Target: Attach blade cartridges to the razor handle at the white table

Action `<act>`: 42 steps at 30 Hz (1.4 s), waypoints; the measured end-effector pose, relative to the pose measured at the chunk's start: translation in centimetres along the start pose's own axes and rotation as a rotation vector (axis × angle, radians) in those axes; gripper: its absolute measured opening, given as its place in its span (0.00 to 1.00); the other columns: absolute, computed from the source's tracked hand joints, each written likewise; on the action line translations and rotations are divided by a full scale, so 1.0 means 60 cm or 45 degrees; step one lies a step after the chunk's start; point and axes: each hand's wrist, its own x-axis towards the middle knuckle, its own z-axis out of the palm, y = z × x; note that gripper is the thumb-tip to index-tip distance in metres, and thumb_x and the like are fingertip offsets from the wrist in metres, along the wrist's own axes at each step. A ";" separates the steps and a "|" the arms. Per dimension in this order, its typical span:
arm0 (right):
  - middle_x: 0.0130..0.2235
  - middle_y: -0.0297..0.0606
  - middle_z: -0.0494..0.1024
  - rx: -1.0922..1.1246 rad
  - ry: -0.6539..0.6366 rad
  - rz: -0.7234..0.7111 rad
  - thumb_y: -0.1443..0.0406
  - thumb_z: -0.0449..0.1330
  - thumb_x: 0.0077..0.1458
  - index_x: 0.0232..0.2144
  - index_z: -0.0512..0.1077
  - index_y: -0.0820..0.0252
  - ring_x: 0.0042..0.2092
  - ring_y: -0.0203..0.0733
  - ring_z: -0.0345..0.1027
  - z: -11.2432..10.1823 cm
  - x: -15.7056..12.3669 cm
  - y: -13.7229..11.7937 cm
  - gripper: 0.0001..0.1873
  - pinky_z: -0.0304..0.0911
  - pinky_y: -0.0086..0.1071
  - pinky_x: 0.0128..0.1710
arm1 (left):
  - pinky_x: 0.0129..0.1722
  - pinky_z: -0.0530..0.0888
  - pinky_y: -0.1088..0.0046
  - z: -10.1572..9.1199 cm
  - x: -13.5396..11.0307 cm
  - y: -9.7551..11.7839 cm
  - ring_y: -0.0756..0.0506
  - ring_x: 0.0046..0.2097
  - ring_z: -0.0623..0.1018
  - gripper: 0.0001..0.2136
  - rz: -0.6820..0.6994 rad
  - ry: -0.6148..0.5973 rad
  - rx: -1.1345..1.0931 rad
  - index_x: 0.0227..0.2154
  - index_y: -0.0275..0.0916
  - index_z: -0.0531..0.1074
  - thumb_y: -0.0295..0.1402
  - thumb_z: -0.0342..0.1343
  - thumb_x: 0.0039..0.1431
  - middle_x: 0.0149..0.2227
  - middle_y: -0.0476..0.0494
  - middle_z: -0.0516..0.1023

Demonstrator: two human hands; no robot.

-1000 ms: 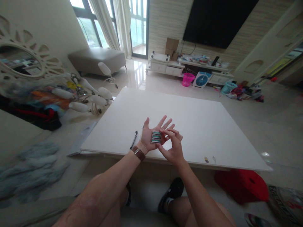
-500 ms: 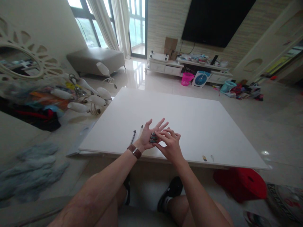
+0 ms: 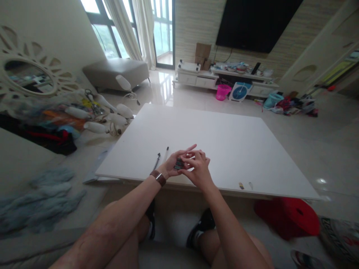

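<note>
A small dark, glossy block of stacked bars (image 3: 178, 163) rests in the palm of my left hand (image 3: 169, 163). The fingers of that hand curl up around its far side, with one finger stretched out. From the right, my right hand (image 3: 199, 170) pinches the block's edge between thumb and fingertips, hiding part of it. What the block is exactly cannot be made out. Both hands are just above the front edge of a white table (image 3: 207, 130). Beside my left wrist lie a dark pen-like tool (image 3: 157, 161) and a pale stick with a black tip (image 3: 166, 154).
Near the table's front right lie a small yellowish-brown piece (image 3: 241, 185) and a small pale loop (image 3: 250, 185). A red stool (image 3: 294, 216) stands by the right front corner. White lamp arms (image 3: 116, 118) are off the left side. Grey cloth (image 3: 42, 201) lies at lower left.
My left hand, flat with fingers spread before, has curled its fingers in around the dark block. My right fingers have shifted slightly left and cover more of it.
</note>
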 end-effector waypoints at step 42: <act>0.51 0.43 0.74 -0.056 0.158 0.132 0.61 0.61 0.55 0.50 0.68 0.54 0.54 0.54 0.63 0.048 -0.004 0.005 0.19 0.52 0.43 0.45 | 0.41 0.76 0.66 -0.100 -0.099 0.148 0.50 0.32 0.76 0.13 0.628 1.167 0.553 0.39 0.38 0.69 0.23 0.61 0.51 0.34 0.45 0.76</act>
